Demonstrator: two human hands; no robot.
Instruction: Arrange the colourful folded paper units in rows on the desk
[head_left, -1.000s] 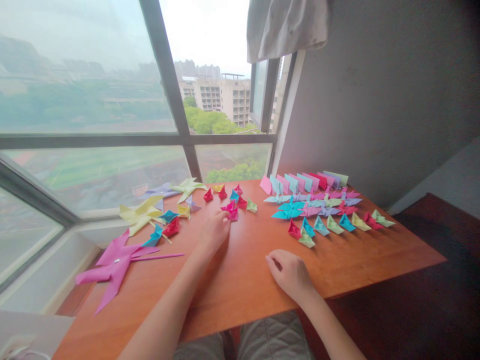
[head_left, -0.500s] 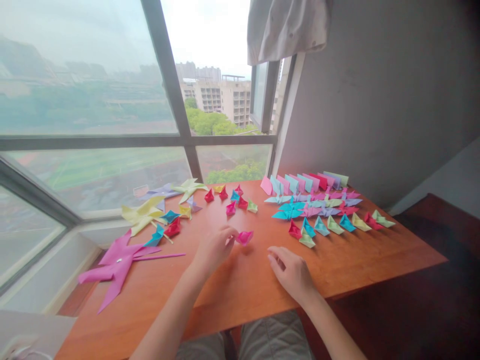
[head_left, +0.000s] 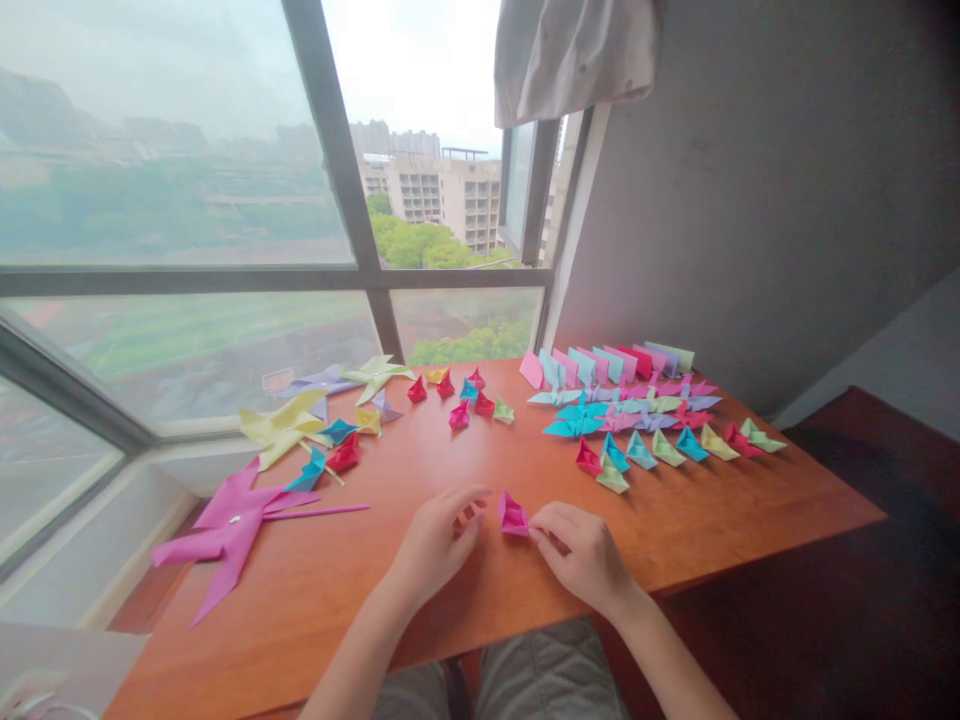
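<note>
A magenta origami paper boat (head_left: 513, 515) is between my two hands, near the front of the wooden table (head_left: 420, 460). The fingertips of my right hand (head_left: 581, 550) pinch its right end. On the other side, my left hand (head_left: 442, 540) is curved with thumb and fingers apart, a small gap from the boat, and holds nothing. Further right stands a row of folded boats in several colours, with a light green boat (head_left: 613, 475) in front of it. Beyond my hands sits a loose group of small boats, among them a pink boat (head_left: 459, 415).
To the left lie paper pinwheels, including a large magenta pinwheel (head_left: 236, 520) and a yellow pinwheel (head_left: 285, 428). Paper cranes (head_left: 577, 415) and standing folded cards (head_left: 607, 366) line the back right. A window (head_left: 180, 350) borders the table's far side, a grey wall (head_left: 735, 200) its right.
The magenta boat has come toward me and slightly right, turning. My left hand has let go of it and drawn back; my right hand now pinches its right end.
</note>
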